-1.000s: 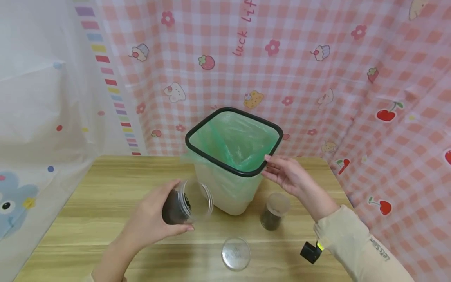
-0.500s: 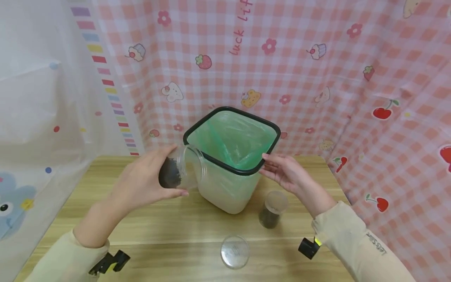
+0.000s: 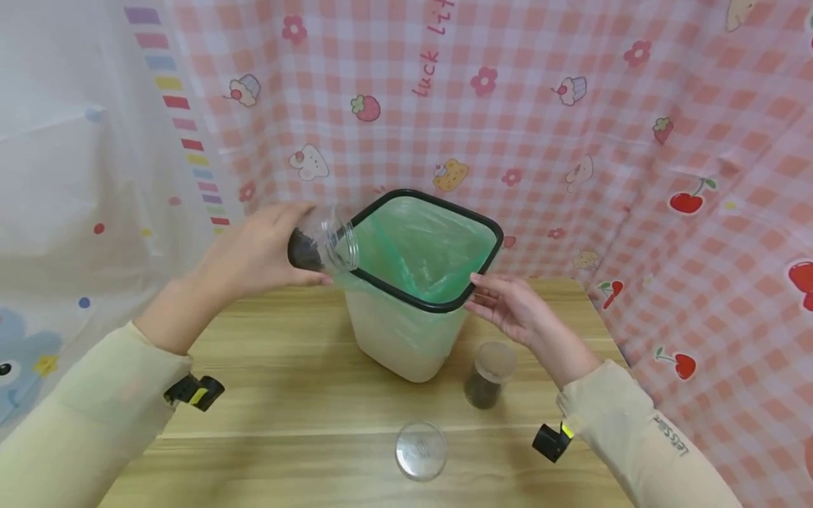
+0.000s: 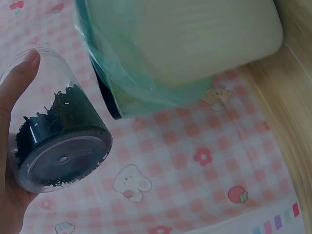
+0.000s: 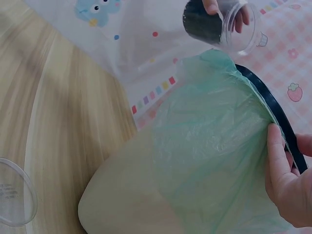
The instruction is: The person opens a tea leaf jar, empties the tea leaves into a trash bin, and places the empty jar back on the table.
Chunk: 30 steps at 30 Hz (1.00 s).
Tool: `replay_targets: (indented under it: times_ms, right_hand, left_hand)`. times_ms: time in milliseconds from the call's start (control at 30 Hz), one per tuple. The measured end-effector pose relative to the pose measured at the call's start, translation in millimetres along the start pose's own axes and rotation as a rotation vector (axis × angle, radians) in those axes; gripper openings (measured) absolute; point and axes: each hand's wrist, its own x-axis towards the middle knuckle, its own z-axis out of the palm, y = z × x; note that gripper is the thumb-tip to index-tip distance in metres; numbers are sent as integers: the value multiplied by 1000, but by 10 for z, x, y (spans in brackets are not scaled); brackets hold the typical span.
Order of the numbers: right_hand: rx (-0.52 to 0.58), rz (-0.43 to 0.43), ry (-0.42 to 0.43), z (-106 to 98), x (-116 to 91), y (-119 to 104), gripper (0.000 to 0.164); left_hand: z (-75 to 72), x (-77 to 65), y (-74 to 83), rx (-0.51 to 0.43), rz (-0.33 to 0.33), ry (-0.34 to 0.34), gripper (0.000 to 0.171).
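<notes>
My left hand (image 3: pixel 257 247) grips a clear plastic jar (image 3: pixel 325 236), tilted on its side with its open mouth over the bin's left rim. Dark, dry shreds like tea leaves (image 4: pixel 61 114) lie against the jar's base in the left wrist view. The pale waste bin (image 3: pixel 400 339) stands upright, lined with a green plastic bag (image 3: pixel 438 240) held under a black rim (image 3: pixel 438 307). At the rim's front right corner, my right hand (image 3: pixel 511 307) pinches the rim and bag, thumb on one side and fingers on the other, as the right wrist view shows.
A second clear jar with dark contents (image 3: pixel 485 384) stands on the wooden table (image 3: pixel 305 423), right of the bin. In front lies a round clear lid (image 3: pixel 420 450). A pink checked curtain (image 3: pixel 406 134) hangs close behind the bin, with a white sheet (image 3: pixel 57 212) at the left.
My left hand has raised the jar from beside the bin up to its left rim, with its mouth coming over the edge. The right hand keeps its hold on the rim.
</notes>
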Motion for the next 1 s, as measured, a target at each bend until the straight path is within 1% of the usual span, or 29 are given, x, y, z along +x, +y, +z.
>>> replay_targets:
  times_ms: [133, 333, 633, 833, 1000]
  right_hand:
    - [3, -2, 1, -3, 14, -3, 4]
    - [13, 0, -2, -5, 24, 1, 6]
    - [8, 4, 14, -4, 17, 1, 10]
    - [19, 12, 17, -4, 24, 9, 14]
    - [42, 5, 16, 5, 34, -8, 12]
  left_hand:
    - [-9, 109, -57, 78, 36, -54, 102]
    - [-1, 223, -104, 148, 115, -70, 102]
    - [-54, 350, -89, 198, 164, -136, 101]
    - [-147, 429, -65, 274, 179, -193, 101]
    - [-189, 493, -97, 292, 194, -211, 102]
